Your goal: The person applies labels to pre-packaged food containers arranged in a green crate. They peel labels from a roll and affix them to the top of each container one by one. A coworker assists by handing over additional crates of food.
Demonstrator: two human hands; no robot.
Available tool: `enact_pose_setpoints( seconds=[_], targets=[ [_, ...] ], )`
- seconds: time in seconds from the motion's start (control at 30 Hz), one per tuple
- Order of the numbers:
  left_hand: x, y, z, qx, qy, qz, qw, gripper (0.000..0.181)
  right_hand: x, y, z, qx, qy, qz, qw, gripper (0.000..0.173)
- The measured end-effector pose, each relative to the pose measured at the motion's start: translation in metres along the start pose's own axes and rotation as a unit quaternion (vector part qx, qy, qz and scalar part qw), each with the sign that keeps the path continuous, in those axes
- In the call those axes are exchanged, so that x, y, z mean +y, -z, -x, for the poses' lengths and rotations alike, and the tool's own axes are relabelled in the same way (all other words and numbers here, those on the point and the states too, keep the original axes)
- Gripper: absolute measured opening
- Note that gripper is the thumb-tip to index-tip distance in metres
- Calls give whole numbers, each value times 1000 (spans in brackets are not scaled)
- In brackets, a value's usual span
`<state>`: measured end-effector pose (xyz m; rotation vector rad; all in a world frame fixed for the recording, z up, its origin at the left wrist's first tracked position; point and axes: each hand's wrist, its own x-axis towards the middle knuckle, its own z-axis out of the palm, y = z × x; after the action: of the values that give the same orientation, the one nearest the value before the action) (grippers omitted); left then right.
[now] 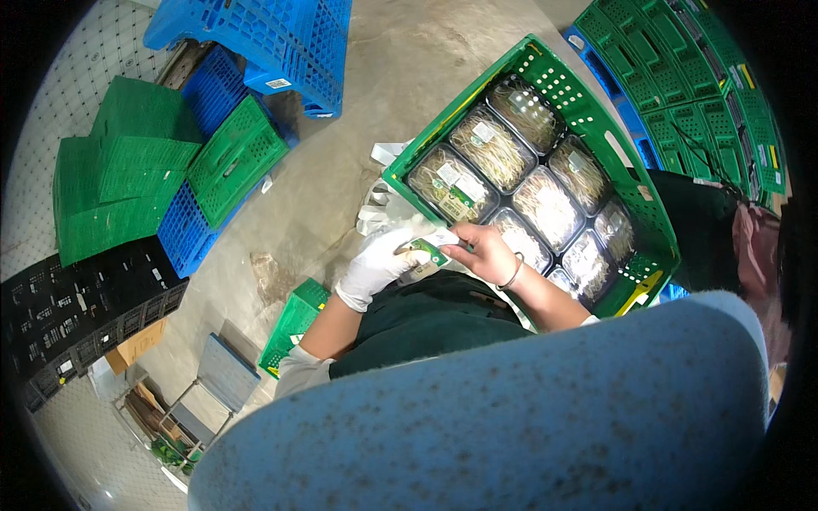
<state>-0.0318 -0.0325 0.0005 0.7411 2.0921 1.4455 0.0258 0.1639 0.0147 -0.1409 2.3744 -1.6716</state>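
Note:
A white glove covers my left hand (377,262), whose fingers and thumb grip a green printed label (428,251) and pale backing material. My right hand (486,252) is bare, with a band at its wrist, and pinches the label's right end. Both hands are just beside the near left edge of a green plastic crate (661,233). Several black trays with clear film, packed with thin sprouts, lie in the crate. The nearest sprout tray (466,175) bears a white sticker and a green and tan label. White strips of material (374,211) hang beside the crate.
Blue plastic pallets (275,45) and green crates (128,166) stand at the upper left, black crates (83,306) below them. A folding chair (223,370) and a small green crate (294,326) are lower left. Green crates (677,76) are stacked at right, near a person in dark clothing (696,236).

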Motion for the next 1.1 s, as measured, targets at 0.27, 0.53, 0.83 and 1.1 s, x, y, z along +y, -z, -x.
enact_pose_setpoints(
  seconds=[0.27, 0.53, 0.83, 1.1],
  targets=[
    [-17, -18, -8, -10, 234, 199, 952, 15, 81, 62, -39, 269, -84, 193, 940, 12],
    [-19, -3, 1, 11, 295, 280, 914, 21, 196, 76, -64, 306, -220, 528, 761, 25],
    [19, -6, -25, -90, 142, 80, 983, 16, 33, 40, 2, 25, -54, -95, 994, 16],
    [17, -28, -46, -39, 161, -19, 986, 13, 49, 47, -13, 215, 29, 90, 972, 11]
  ],
)
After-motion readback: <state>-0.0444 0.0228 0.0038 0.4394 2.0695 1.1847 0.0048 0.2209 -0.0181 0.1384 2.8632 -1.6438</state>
